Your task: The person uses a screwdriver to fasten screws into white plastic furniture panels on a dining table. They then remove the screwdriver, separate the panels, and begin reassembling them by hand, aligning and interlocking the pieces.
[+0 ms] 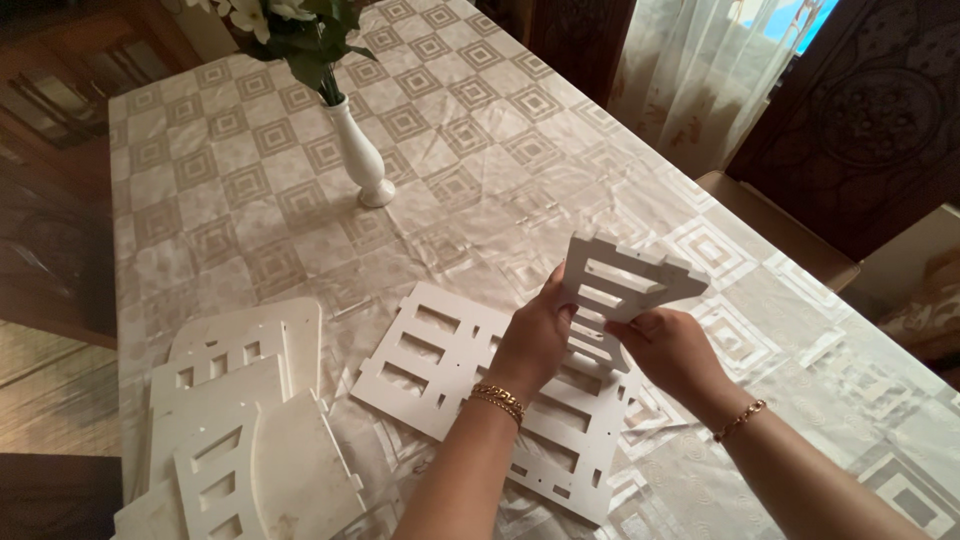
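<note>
**Desk:** What is the person holding at centre right of the frame?

**Caption writer:** A white slotted panel (622, 290), a flat cut-out board with rectangular openings and notched edges, raised clear of the table and tilted toward the camera. The left hand (540, 335) pinches its left edge, thumb in front; the right hand (668, 345) closes on its lower edge from beneath. Both hands are shut around the piece, neither spread wide.

**Desk:** How would it handle?

**Caption writer:** It looks light and stiff: it keeps its shape with only fingertip support. The thin bars between the slots are judged the weak spots, likely to snap if twisted. The solid outer border, where both hands already sit, seems the safest hold. The surface appears matt, so slipping seems unlikely.

**Desk:** And directly below?

**Caption writer:** A larger slotted board (480, 400) of the same white material lies flat at lower centre, partly hidden by the forearms. Each wrist wears a gold bracelet (498, 400).

**Desk:** Further out?

**Caption writer:** A stack of white cut pieces (240, 430) fills the lower left, overlapping one another. A white vase (360, 155) with green leaves and pale flowers stands at upper centre-left, well apart from the hands. Everything rests on a cream tablecloth (480, 130) patterned with squares. Dark wooden furniture (870, 110) and a sheer curtain (680, 70) occupy the upper right.
</note>
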